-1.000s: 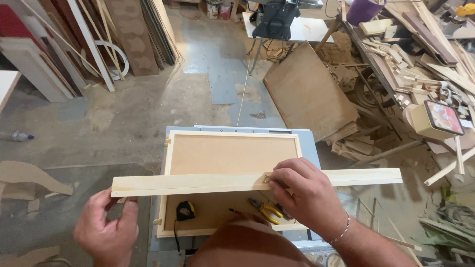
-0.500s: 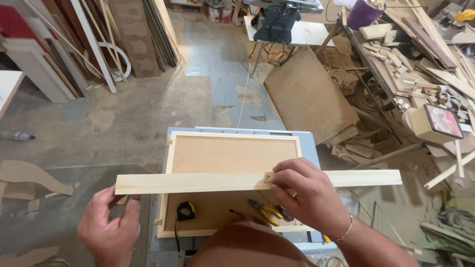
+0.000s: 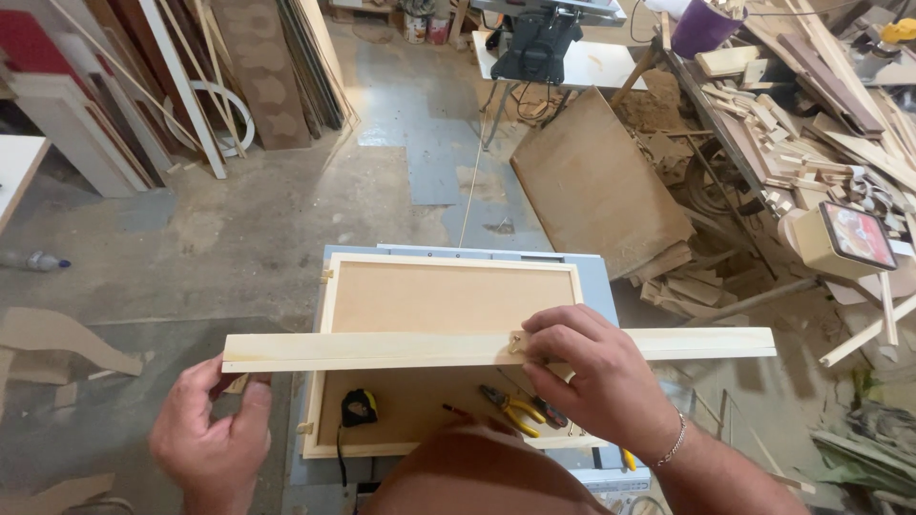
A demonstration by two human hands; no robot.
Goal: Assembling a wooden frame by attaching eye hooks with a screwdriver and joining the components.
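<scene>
A long pale wooden strip [image 3: 382, 350] lies crosswise over a shallow wooden frame [image 3: 448, 298] with a brown board back, which sits on a grey-blue desk [image 3: 599, 286]. The strip is laid and seems roughly lined up, but nothing shows it fastened, so by my judgement the fitting is only partway done. The left hand [image 3: 212, 434] pinches the strip's near left end, fingers [image 3: 250, 410] curled shut around it from below. The right hand [image 3: 596, 381] presses down on the strip right of its middle, fingers closed over a small notch or mark there. Inside the frame, near the person, lie a tape measure [image 3: 360, 407] and yellow-handled pliers [image 3: 510, 408], both untouched. Against the earlier frames, the strip has shifted slightly right and down, its left end now further past the frame's left edge, and the left hand has closed in tighter under that end; the right hand holds much the same spot.
</scene>
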